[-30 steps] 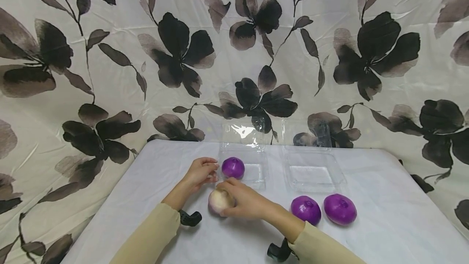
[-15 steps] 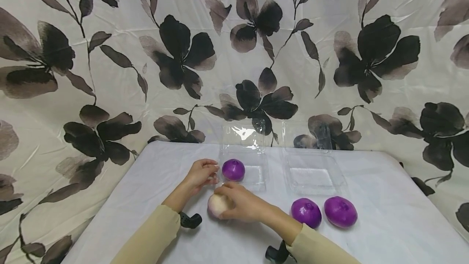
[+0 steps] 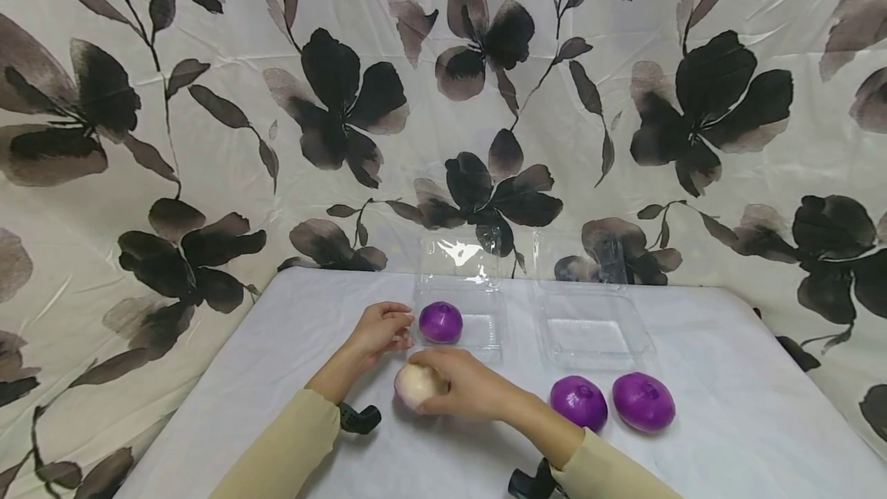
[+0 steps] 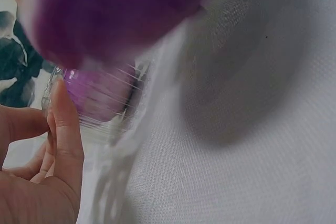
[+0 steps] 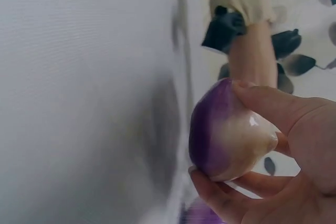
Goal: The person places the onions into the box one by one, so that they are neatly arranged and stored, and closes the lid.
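Over the front of the table, my right hand (image 3: 473, 386) grips a purple-and-cream onion (image 3: 417, 387) between thumb and fingers. The right wrist view shows this onion (image 5: 226, 135) held just off the cloth, its pale pointed end toward the palm. My left hand (image 3: 377, 333) pinches the left rim of a clear plastic clamshell container (image 3: 489, 329), whose lid stands open at the back. A glossy purple onion (image 3: 440, 322) sits inside its left half. The held onion fills the top of the left wrist view, blurred.
A second clear container (image 3: 599, 337), lid up, stands to the right. Two purple onions (image 3: 578, 402) lie in front of it, close to my right forearm. A floral cloth (image 3: 485, 98) hangs behind the white-covered table (image 3: 748, 406). Black wrist cameras (image 3: 360, 419) sit below both wrists.
My right hand turns the onion slightly, so more of its pale side faces up. The left hand stays at the container's rim.
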### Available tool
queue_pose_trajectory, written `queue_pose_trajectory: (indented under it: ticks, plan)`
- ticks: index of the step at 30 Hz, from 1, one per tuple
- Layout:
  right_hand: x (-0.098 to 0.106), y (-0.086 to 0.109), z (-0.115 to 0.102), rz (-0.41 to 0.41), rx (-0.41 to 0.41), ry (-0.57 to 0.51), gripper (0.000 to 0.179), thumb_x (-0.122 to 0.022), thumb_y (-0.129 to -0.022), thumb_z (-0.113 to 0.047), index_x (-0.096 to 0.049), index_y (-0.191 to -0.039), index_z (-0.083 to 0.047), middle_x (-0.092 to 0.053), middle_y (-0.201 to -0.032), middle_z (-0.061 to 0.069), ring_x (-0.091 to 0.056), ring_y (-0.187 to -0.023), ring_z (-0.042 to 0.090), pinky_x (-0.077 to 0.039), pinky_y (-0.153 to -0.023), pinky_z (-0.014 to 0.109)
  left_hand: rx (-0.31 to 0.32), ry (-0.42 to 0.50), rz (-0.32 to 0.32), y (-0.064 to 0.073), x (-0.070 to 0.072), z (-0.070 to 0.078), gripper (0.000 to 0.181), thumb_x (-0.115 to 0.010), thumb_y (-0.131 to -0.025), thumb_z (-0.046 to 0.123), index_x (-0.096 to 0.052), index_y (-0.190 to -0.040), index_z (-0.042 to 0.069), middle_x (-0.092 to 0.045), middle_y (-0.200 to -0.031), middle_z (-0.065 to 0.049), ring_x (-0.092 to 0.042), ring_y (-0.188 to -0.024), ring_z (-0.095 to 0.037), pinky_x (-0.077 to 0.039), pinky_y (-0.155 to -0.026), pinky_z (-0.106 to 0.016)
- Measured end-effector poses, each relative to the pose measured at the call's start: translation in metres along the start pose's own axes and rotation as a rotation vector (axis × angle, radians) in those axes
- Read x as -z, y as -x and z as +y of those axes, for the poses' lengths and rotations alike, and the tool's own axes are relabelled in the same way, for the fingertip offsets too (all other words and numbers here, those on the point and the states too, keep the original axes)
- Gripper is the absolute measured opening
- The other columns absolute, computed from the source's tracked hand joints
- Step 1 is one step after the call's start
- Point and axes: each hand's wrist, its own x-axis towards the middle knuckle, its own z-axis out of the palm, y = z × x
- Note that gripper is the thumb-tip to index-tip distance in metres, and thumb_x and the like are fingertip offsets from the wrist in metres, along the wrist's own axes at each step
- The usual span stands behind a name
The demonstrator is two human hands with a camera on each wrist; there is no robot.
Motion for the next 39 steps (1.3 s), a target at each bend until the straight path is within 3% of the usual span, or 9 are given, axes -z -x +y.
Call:
queue_pose_trajectory:
  ticks: [7, 15, 26, 33, 39]
  plan:
    - [0.017, 0.007, -0.002, 0.052, -0.005, -0.084, 0.060, -0.084, -0.084, -0.019, -0.061, -0.138, -0.010, -0.063, -0.130, 0.007, -0.057, -0.113, 0.018, -0.056, -0.083, 0.029, -0.004, 0.003, -0.008, 0.001, 0.001, 0.001, 0.035, -0.060, -0.100, 0.004, -0.052, -0.131, -0.011, -0.065, -0.100, -0.016, -0.058, -0.069, -0.012, -0.059, -0.060, -0.023]
    - [0.033, 0.011, -0.001, 0.098, -0.018, -0.079, 0.061, -0.084, -0.084, -0.019, -0.060, -0.138, -0.008, -0.063, -0.130, 0.007, -0.058, -0.112, 0.022, -0.058, -0.080, 0.030, 0.003, 0.000, 0.001, 0.002, 0.001, -0.001, 0.033, -0.061, -0.099, 0.005, -0.054, -0.129, -0.009, -0.066, -0.096, -0.011, -0.058, -0.070, -0.012, -0.060, -0.060, -0.024]
    - [0.052, 0.009, 0.008, 0.218, -0.125, -0.028, 0.060, -0.085, -0.083, -0.017, -0.060, -0.136, -0.005, -0.063, -0.129, 0.014, -0.058, -0.110, 0.025, -0.056, -0.082, 0.037, 0.000, 0.001, 0.000, 0.000, 0.000, -0.001, 0.034, -0.061, -0.100, 0.004, -0.054, -0.130, -0.010, -0.066, -0.099, -0.014, -0.058, -0.070, -0.013, -0.061, -0.062, -0.026]
    - [0.060, 0.008, 0.018, 0.301, -0.185, 0.016, 0.061, -0.086, -0.081, -0.015, -0.061, -0.135, -0.003, -0.064, -0.127, 0.016, -0.060, -0.113, 0.030, -0.053, -0.093, 0.048, 0.009, 0.009, -0.009, 0.001, 0.000, 0.001, 0.035, -0.059, -0.100, 0.003, -0.052, -0.132, -0.011, -0.065, -0.106, -0.019, -0.057, -0.071, -0.013, -0.061, -0.063, -0.025]
    - [0.060, 0.006, 0.026, 0.342, -0.235, 0.045, 0.063, -0.087, -0.078, -0.012, -0.061, -0.135, -0.002, -0.061, -0.127, 0.020, -0.060, -0.113, 0.033, -0.053, -0.095, 0.051, 0.007, 0.011, -0.016, 0.002, 0.000, 0.002, 0.036, -0.059, -0.100, 0.003, -0.051, -0.133, -0.012, -0.065, -0.105, -0.018, -0.057, -0.070, -0.012, -0.061, -0.062, -0.025]
